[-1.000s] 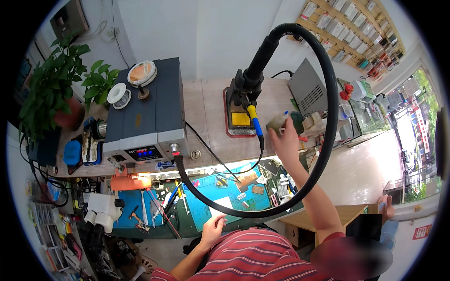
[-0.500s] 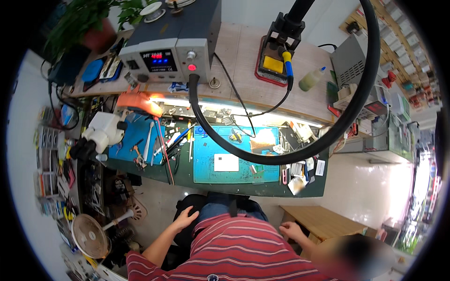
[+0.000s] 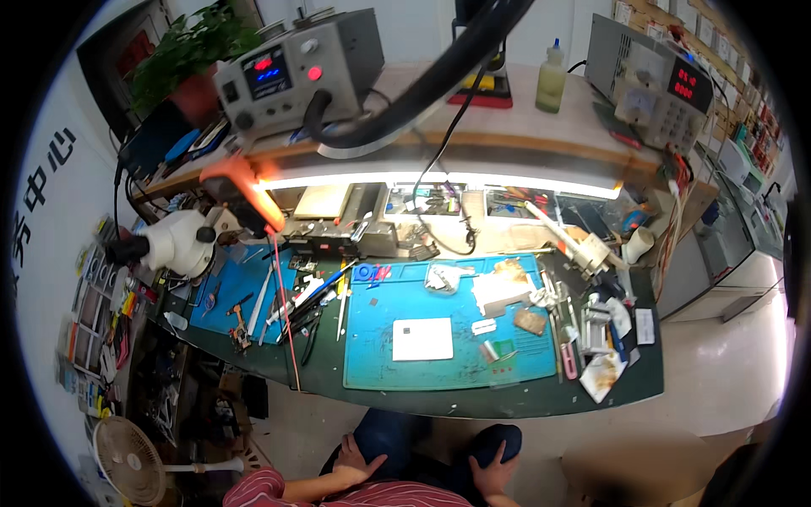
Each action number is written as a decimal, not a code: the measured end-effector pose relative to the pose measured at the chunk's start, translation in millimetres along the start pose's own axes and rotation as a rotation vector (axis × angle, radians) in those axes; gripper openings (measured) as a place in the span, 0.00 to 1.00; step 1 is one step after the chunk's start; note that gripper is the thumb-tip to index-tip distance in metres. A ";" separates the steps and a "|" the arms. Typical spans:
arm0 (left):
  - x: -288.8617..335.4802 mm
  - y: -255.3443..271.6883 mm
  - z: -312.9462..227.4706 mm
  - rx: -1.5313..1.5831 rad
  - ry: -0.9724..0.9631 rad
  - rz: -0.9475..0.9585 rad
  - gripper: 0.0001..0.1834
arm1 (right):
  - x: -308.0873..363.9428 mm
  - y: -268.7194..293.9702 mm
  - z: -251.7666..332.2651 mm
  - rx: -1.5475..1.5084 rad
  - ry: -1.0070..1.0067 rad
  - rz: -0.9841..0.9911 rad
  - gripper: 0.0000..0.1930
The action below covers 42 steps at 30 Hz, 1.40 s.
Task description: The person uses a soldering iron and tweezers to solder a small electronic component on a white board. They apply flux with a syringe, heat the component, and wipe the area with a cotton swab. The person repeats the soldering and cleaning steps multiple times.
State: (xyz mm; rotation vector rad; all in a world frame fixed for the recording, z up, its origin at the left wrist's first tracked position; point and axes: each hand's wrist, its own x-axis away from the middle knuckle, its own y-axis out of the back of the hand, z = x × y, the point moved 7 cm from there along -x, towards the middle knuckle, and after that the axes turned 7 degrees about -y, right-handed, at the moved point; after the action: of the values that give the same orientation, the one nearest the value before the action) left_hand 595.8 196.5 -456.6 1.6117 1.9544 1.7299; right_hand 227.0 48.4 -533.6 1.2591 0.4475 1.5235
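Note:
My left hand rests on my left thigh, fingers spread, holding nothing. On the other leg, close to the knee, lies my right hand, its fingers apart and nothing in them. Beyond my knees is the bench with a blue work mat. A flat white square piece with a small dark square on it lies on the mat. Right of it are a small green board and a brownish block. Neither hand touches anything on the bench.
Left stand a white microscope, an orange lamp and a fan. On the shelf are a grey rework station, a liquid bottle and a power supply. A thick black hose arches over. Tools crowd both mat sides.
The view has tilted up, so the bench fills more of it and less of my shirt shows. My right hand has come from beside my body onto my right leg; the left stays on its thigh.

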 end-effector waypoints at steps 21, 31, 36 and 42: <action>-55.1 -11.1 45.8 0.769 0.053 0.607 0.41 | 83.7 231.2 151.4 -0.790 0.451 0.476 0.26; -43.8 0.4 44.6 0.425 -0.499 0.046 0.18 | -16.9 449.5 619.1 -1.423 0.892 0.084 0.12; 22.9 122.9 -50.7 0.499 -0.952 -0.085 0.18 | -67.9 500.4 615.4 -1.250 1.130 0.028 0.10; 27.0 212.6 -95.6 0.283 -1.486 -0.576 0.18 | -73.4 572.5 611.4 -1.078 0.762 -0.564 0.12</action>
State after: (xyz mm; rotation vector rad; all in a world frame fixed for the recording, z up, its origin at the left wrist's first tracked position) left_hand 655.9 111.2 -246.4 1.3803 1.4847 -0.1202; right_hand 477.6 -422.3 116.4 -0.2951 0.3201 1.3514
